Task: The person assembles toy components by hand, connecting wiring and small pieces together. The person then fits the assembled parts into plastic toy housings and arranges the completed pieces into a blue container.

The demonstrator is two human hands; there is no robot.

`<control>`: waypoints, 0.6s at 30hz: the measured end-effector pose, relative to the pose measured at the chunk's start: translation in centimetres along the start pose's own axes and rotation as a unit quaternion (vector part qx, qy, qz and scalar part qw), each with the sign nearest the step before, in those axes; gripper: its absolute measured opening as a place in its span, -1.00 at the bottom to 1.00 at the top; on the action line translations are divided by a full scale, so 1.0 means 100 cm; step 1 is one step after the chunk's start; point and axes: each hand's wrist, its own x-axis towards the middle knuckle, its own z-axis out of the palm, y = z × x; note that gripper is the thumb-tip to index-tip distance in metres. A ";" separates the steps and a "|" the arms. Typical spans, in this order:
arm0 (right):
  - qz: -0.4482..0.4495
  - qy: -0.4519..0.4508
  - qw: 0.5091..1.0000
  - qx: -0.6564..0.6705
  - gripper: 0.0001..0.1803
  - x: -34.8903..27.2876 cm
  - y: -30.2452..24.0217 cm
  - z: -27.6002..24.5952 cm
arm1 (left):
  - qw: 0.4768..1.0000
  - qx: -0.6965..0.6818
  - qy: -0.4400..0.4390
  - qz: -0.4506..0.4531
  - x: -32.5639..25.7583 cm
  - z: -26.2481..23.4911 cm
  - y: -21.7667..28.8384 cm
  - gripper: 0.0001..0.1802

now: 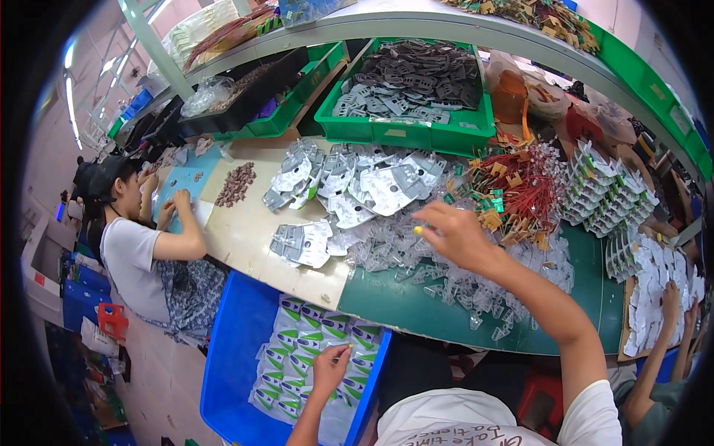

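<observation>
My left hand is over the blue bin at the lower middle, fingers drawn together; what they hold, if anything, I cannot make out. Below it, the bin holds rows of white housings with green and purple marks. Over the bench, my right hand has its thumb and fingers slightly apart, with nothing visible between them. It hovers above a spread of small clear plastic parts. Just left of it lie white and grey plastic housings in overlapping piles.
Red wires with tan and green pieces and stacked white-green housings stand to the right. A green tray of grey parts sits behind, under a shelf. Co-workers sit left and right. Small brown parts lie left.
</observation>
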 end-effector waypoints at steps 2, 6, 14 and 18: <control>0.007 -0.021 1.000 -0.017 -0.71 0.015 0.004 0.024 | 1.000 -0.012 -0.006 0.010 0.014 -0.002 0.038 -0.83; -0.045 -0.047 0.994 -0.091 -0.61 0.030 0.007 0.046 | 0.995 -0.047 0.004 0.082 0.034 -0.008 0.094 -0.86; -0.033 0.045 0.998 0.028 -0.76 0.107 0.028 -0.002 | 0.990 0.075 0.001 0.122 0.003 -0.001 0.036 -0.88; 0.091 0.058 0.985 -0.134 -0.78 0.196 0.113 -0.026 | 0.993 0.067 0.002 0.098 -0.008 0.006 0.032 -0.88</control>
